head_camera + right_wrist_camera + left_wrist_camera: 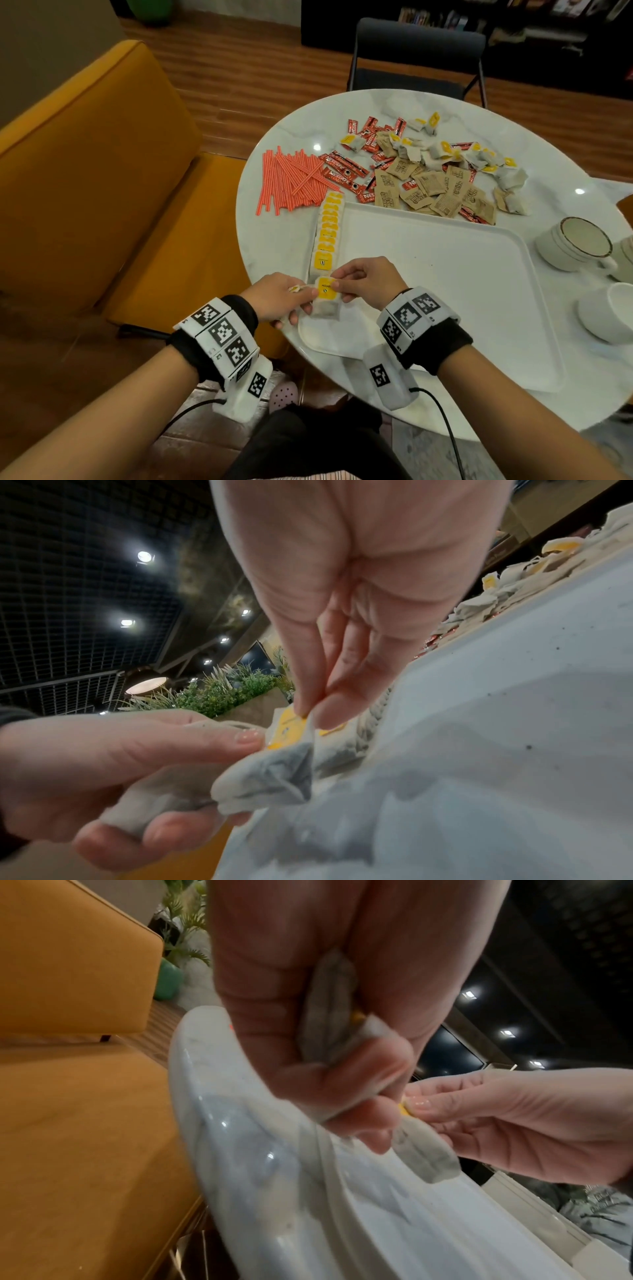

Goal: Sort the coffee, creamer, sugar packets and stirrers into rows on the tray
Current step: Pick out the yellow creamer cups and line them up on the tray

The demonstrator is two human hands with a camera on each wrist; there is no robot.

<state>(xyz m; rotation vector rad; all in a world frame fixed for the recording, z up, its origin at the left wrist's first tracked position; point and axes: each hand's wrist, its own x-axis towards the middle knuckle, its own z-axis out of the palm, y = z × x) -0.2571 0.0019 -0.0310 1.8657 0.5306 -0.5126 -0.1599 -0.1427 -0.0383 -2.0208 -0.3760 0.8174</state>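
Note:
A white tray (445, 291) lies on the round marble table (274, 246). Along its left edge runs a row of yellow-tagged white packets (327, 236). At the near end of that row my right hand (337, 282) pinches the yellow tag of one more packet (325, 294), seen up close as the packet (291, 729). My left hand (301, 298) touches that packet's left side and keeps a spare grey-white packet (329, 1010) curled in its palm. Beyond the tray lie orange stirrers (291, 178), red coffee sticks (342, 171), brown sugar packets (438, 192) and loose yellow-tagged packets (462, 154).
Two white cups (579, 246) (609, 311) stand right of the tray. A yellow sofa (85, 171) sits close to the table's left edge. A dark chair (418, 58) stands behind the table. Most of the tray's floor is bare.

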